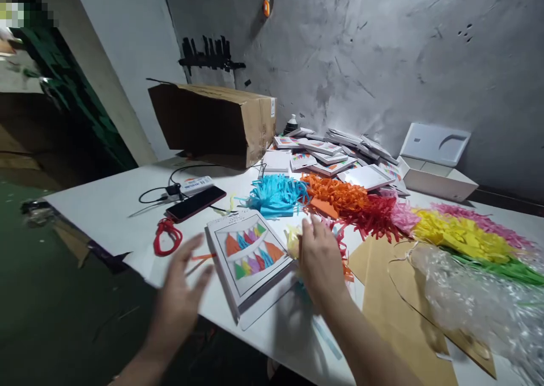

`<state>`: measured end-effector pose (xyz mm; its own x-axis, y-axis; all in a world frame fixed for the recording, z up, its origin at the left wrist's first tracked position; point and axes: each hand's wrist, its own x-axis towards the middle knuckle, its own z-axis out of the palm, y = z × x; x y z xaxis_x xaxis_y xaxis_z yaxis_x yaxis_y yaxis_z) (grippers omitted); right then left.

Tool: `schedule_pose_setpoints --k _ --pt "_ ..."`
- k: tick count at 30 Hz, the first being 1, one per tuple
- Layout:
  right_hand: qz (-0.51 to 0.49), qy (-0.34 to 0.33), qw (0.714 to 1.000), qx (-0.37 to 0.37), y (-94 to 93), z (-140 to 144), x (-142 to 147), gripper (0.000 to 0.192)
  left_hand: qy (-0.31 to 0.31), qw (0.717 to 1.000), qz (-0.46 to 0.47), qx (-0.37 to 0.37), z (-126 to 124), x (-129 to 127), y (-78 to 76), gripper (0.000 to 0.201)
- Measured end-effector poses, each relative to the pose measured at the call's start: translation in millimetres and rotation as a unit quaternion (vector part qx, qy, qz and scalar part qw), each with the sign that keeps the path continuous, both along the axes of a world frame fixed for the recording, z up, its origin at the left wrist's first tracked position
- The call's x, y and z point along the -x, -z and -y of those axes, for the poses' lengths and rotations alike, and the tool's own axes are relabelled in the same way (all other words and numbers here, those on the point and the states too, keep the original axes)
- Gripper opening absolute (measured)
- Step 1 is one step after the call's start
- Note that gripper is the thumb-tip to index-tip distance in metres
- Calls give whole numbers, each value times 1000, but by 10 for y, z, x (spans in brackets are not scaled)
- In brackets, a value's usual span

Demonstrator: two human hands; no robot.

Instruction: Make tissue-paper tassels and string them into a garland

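Note:
A flat white box (pixel 249 255) printed with colourful bunting and tassels lies at the table's front edge, between my hands. Just off its left side is my left hand (pixel 185 284), blurred, with fingers apart and nothing in them. My right hand (pixel 319 255) is closed beside the box's right edge, fingers curled downward. Pale yellow tissue (pixel 292 240) shows right by its fingertips; whether they grip it is hidden. Behind the box sit fringed bundles of blue tissue (pixel 278 193), orange tissue (pixel 340 196) and red tissue (pixel 376 216). A coil of red cord (pixel 168 237) lies left of the box.
A phone (pixel 196 203) with cables lies at the left. Behind stand an open cardboard box (pixel 259 125), a heap of printed boxes (pixel 327 151) and an open white box (pixel 437 176). Yellow tissue (pixel 463 236), brown cardboard (pixel 391 295) and clear plastic wrap (pixel 480 301) cover the right side.

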<state>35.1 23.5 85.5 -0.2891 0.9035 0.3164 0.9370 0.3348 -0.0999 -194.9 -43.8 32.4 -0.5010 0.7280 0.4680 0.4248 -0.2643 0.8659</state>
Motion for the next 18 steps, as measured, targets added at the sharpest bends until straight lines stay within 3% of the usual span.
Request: schedule_pose_setpoints --k 2,4,6,8,12,16,18 --pt "11 60 997 36 23 -237 -11 50 115 965 -226 71 -11 -217 66 53" --pt "19 94 993 67 160 -325 -43 56 176 896 -388 124 -64 -365 119 58" --pt "22 104 991 80 353 -279 -116 62 193 841 -473 175 -132 -430 164 60" --pt "18 93 993 77 526 -182 -236 66 192 814 -512 196 -188 -433 202 54" --pt "-14 26 997 69 598 -95 -599 50 182 819 -522 154 -216 -407 224 44" --pt "-97 -27 995 4 316 10 -911 53 167 851 -487 103 -179 -464 129 40" --pt "-159 -128 977 -62 176 178 -930 54 162 867 -463 91 -167 -512 29 38"
